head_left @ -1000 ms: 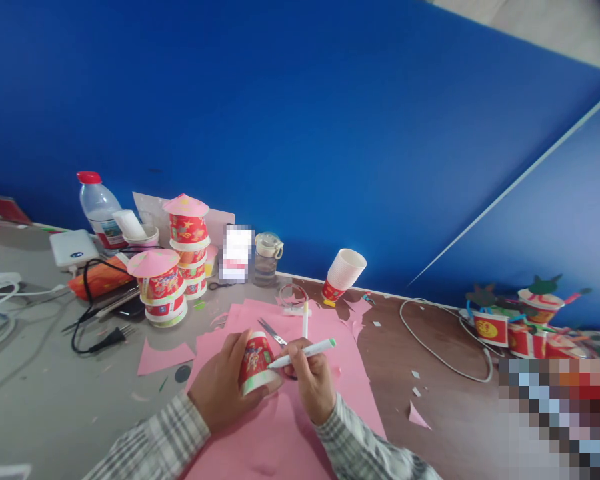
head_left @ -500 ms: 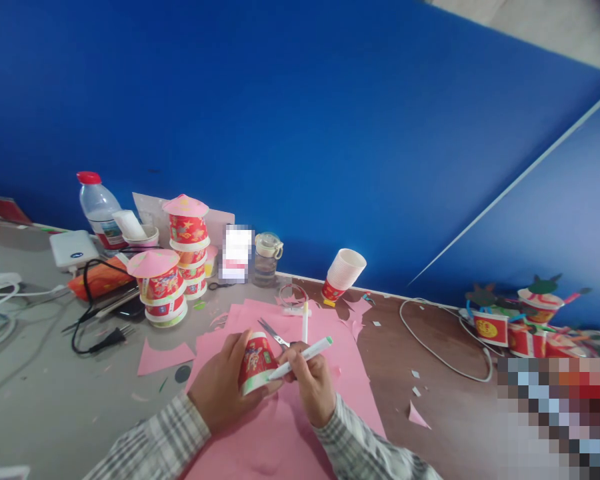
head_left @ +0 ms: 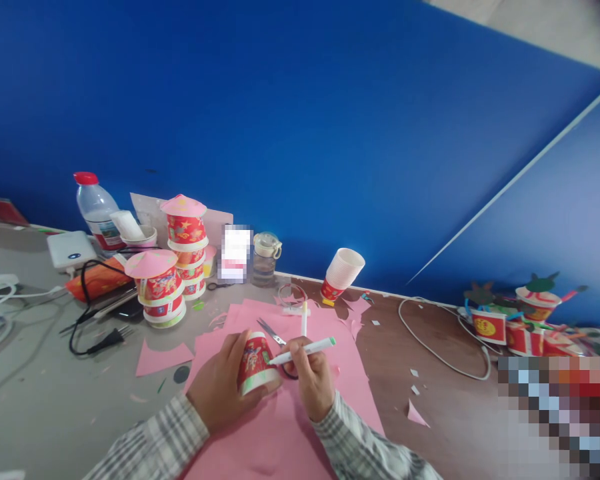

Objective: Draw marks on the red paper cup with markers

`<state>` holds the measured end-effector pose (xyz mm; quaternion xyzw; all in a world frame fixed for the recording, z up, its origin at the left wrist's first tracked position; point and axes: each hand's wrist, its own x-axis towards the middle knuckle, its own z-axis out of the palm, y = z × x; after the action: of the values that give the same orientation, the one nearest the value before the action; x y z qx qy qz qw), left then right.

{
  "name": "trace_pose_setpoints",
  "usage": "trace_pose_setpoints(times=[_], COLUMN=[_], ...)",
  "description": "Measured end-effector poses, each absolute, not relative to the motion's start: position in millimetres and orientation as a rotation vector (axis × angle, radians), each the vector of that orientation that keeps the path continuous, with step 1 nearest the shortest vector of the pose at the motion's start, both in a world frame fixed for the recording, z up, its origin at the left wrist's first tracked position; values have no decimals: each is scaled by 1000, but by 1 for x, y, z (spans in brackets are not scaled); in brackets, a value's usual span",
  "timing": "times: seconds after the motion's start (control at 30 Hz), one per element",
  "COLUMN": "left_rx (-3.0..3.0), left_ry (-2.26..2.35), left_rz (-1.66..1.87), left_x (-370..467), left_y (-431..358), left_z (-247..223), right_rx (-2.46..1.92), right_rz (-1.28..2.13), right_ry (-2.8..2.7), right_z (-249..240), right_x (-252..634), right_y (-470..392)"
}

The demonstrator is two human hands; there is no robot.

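My left hand (head_left: 220,380) is wrapped round a red paper cup (head_left: 254,360), which is tilted with its white rim toward me. Green colouring shows along part of that rim. Pinched in my right hand (head_left: 313,377) is a white marker (head_left: 307,350) with a green end; its tip is at the cup's right side, and I cannot tell whether it touches. Behind my right hand lie scissors (head_left: 271,331), blades pointing away and handles partly hidden. Pink paper (head_left: 280,440) is spread beneath both hands. A second, yellow-ended marker (head_left: 304,319) lies farther back on it.
Red cup towers with pink cone roofs (head_left: 153,265) stand at the left, near a bottle (head_left: 97,210) and cables. A stack of paper cups (head_left: 343,267) leans by the blue partition (head_left: 300,133). Paper scraps (head_left: 417,413) and a white cable (head_left: 443,367) lie on the right.
The marker's tip has moved up from the cup's rim to its red side, and the marker now lies flatter. My left hand holds the cup almost still.
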<state>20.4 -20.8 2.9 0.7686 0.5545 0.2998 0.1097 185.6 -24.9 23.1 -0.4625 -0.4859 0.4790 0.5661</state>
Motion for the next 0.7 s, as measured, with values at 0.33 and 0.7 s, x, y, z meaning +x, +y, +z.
trace_pose_setpoints(times=[0.33, 0.7], left_rx=[2264, 2269], left_ry=[1627, 1619], left_rz=[884, 894], left_x=[20, 20], left_y=[-21, -21], left_z=[0, 2], right_rx=[-1091, -1066], right_rz=[1137, 1176], right_ry=[-1175, -1132], right_z=[18, 18], right_x=[186, 188], right_y=[-25, -25])
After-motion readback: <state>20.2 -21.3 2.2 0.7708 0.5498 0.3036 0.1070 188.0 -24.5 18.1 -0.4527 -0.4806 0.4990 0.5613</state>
